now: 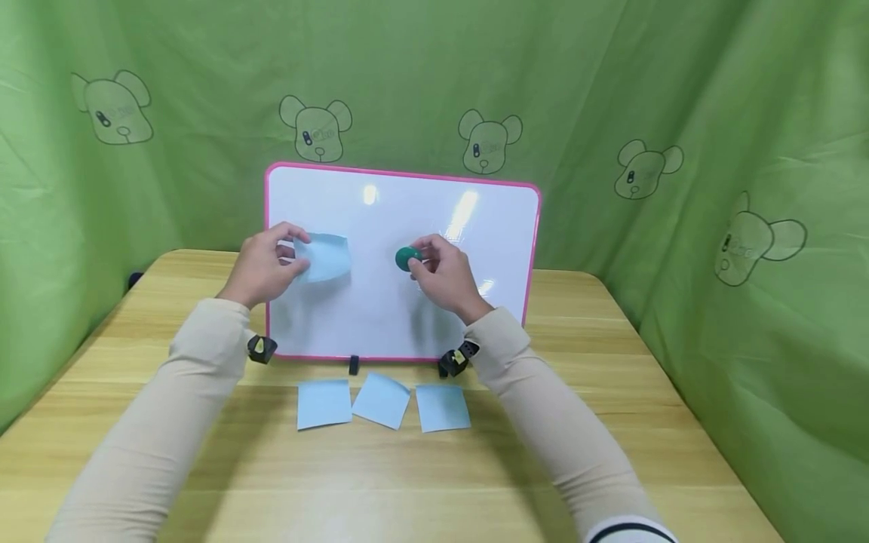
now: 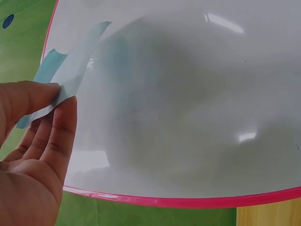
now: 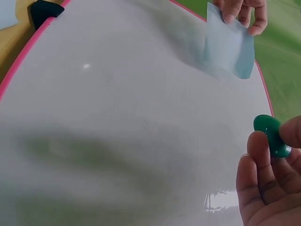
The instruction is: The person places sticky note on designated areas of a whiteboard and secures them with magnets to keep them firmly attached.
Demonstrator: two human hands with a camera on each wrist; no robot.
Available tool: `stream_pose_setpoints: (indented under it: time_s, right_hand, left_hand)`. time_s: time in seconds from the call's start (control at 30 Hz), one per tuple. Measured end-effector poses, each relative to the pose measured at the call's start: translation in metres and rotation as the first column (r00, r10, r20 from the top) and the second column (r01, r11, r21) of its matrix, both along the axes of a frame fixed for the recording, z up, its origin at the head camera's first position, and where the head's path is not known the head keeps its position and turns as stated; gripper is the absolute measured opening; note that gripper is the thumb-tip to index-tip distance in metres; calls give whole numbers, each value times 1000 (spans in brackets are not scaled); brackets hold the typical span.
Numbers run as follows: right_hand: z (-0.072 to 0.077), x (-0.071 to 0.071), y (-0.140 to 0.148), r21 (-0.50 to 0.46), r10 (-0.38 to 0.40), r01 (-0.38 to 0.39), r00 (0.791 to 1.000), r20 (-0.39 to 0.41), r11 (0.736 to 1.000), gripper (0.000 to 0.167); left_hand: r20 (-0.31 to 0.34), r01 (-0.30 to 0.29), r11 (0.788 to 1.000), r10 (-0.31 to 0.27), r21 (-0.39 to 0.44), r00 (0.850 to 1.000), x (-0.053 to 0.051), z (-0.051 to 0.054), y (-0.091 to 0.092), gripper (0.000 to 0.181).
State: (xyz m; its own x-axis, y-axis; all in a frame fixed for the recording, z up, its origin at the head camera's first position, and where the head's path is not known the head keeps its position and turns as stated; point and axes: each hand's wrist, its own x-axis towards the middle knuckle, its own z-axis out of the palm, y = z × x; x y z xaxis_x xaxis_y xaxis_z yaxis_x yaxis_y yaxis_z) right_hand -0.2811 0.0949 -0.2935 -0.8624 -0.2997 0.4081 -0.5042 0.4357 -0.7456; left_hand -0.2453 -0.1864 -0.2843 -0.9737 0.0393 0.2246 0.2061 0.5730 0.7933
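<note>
Pale sleeves (image 1: 166, 422) reach over the counter (image 1: 380, 490) to the whiteboard (image 1: 376, 317), before which the half-closed left hand (image 1: 265, 264) pinches a blue note (image 1: 330, 258) by one edge, apparently leaving its face uncovered, while the nearly closed right hand (image 1: 448, 277) pinches a green disc (image 1: 406, 259), probably for control.

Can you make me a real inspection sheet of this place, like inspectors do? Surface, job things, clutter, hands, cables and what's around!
Surface: wood-grain table.
Job's things: pink-framed whiteboard standing on the table; three blue sticky notes in a row before it, the middle one turned; a fourth blue sticky note and a green round magnet, both held.
Clutter: small dark object by the table's left back corner; can't tell what.
Left hand: pinches the fourth note.
Right hand: holds the magnet.
Cables: nothing seen.
Surroundings: green curtain with cartoon animal faces.
</note>
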Motion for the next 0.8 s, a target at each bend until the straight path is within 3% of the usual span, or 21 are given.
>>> stream_pose_setpoints:
  time_s: [0.8]
  right_hand:
    - [2,-11,-18,-61,-6,7,1000,21,998,16]
  left_hand:
    - [-16,-12,1000,12,-17,1000,-8,4,8,28]
